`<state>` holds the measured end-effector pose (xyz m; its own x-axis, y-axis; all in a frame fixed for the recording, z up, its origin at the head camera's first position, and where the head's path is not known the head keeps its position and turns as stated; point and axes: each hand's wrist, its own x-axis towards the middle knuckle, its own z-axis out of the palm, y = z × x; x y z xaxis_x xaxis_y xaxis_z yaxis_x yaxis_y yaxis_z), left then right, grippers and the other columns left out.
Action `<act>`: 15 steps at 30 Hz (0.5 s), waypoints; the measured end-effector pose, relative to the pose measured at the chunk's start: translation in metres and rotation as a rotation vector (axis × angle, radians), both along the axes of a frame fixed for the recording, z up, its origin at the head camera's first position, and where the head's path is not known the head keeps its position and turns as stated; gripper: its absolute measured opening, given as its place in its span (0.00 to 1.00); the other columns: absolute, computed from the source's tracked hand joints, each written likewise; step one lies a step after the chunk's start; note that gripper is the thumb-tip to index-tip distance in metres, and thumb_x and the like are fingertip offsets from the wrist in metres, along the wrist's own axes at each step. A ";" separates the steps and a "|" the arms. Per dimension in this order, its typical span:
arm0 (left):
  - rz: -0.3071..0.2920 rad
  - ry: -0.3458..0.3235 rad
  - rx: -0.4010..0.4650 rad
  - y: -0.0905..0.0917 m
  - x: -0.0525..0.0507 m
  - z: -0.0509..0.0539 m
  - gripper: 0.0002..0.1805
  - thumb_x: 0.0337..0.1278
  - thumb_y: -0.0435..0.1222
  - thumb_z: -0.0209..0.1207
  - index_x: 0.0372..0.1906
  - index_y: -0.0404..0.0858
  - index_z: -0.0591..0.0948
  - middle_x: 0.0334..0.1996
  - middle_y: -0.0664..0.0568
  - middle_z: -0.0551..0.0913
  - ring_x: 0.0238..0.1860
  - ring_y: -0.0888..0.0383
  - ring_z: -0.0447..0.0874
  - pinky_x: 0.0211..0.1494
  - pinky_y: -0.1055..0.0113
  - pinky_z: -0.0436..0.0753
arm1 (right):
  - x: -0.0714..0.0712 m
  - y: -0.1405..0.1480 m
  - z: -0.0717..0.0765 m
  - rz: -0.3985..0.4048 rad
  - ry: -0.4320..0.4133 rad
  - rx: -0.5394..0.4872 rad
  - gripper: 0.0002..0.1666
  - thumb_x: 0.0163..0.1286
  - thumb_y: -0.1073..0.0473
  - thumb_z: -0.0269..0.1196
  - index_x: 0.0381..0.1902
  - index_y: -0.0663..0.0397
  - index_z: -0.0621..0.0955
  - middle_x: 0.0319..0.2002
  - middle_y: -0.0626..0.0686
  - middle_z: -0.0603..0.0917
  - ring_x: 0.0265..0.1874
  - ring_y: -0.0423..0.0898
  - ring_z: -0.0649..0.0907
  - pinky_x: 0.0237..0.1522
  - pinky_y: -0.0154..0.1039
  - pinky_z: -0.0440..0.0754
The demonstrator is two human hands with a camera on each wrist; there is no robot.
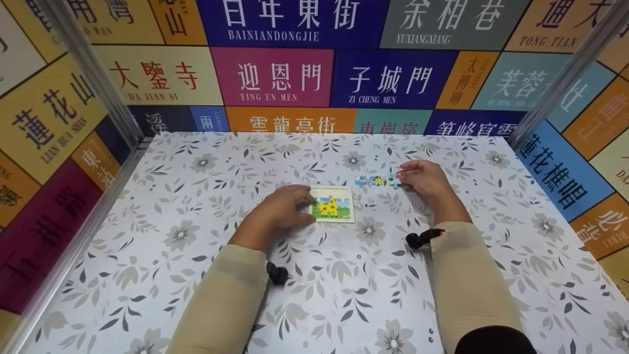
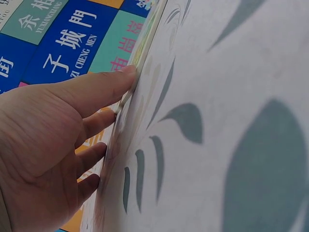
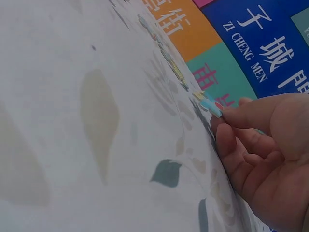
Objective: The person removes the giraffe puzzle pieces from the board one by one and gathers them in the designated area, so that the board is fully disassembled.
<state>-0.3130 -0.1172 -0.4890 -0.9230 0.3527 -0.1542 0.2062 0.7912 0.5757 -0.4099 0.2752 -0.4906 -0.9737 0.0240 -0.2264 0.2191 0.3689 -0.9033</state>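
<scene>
At the middle of the table lies a small flat puzzle board (image 1: 351, 204) with a pale rim and a picture of a yellow giraffe on green grass. My left hand (image 1: 286, 205) rests against its left edge, thumb at the lower corner and fingers higher up. The left wrist view shows the thumb (image 2: 113, 87) extended to the thin edge of the board. To the board's upper right, my right hand (image 1: 426, 181) pinches a light-blue jigsaw piece (image 3: 211, 105) with a red patch between thumb and index finger. Several more jigsaw pieces (image 1: 376, 181) lie in a row just left of it.
A white tablecloth (image 1: 344, 285) with grey flowers and leaves covers the table. Behind it stands a wall (image 1: 275, 73) of coloured panels with Chinese lettering, with metal posts (image 1: 93, 73) at the corners. Black camera mounts (image 1: 277, 273) sit at both wrists.
</scene>
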 end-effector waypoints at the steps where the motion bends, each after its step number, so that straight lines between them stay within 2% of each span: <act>1: -0.003 0.003 -0.001 0.000 0.000 0.000 0.21 0.63 0.49 0.72 0.60 0.55 0.83 0.82 0.59 0.68 0.86 0.50 0.58 0.90 0.50 0.57 | 0.000 0.000 -0.001 0.002 0.002 0.002 0.24 0.77 0.66 0.65 0.68 0.57 0.79 0.55 0.53 0.88 0.48 0.43 0.89 0.47 0.35 0.89; 6: 0.000 -0.001 0.002 0.000 -0.001 -0.001 0.21 0.62 0.49 0.72 0.60 0.56 0.83 0.82 0.59 0.68 0.86 0.51 0.58 0.90 0.50 0.57 | 0.000 0.000 -0.002 -0.005 0.005 -0.001 0.23 0.77 0.66 0.65 0.68 0.59 0.79 0.55 0.53 0.88 0.47 0.43 0.89 0.45 0.34 0.89; 11: 0.005 0.005 0.017 0.000 -0.001 -0.001 0.21 0.62 0.49 0.72 0.59 0.56 0.83 0.82 0.59 0.68 0.86 0.51 0.59 0.90 0.50 0.57 | -0.001 -0.002 -0.001 -0.028 -0.014 0.040 0.23 0.77 0.64 0.66 0.68 0.55 0.80 0.53 0.51 0.90 0.46 0.42 0.89 0.44 0.34 0.89; 15: 0.018 0.001 0.032 -0.001 0.001 0.000 0.21 0.62 0.48 0.73 0.59 0.56 0.84 0.82 0.60 0.68 0.86 0.50 0.59 0.90 0.50 0.57 | 0.000 -0.004 0.002 -0.028 -0.016 0.070 0.25 0.77 0.62 0.66 0.70 0.51 0.80 0.57 0.54 0.89 0.48 0.44 0.89 0.45 0.35 0.90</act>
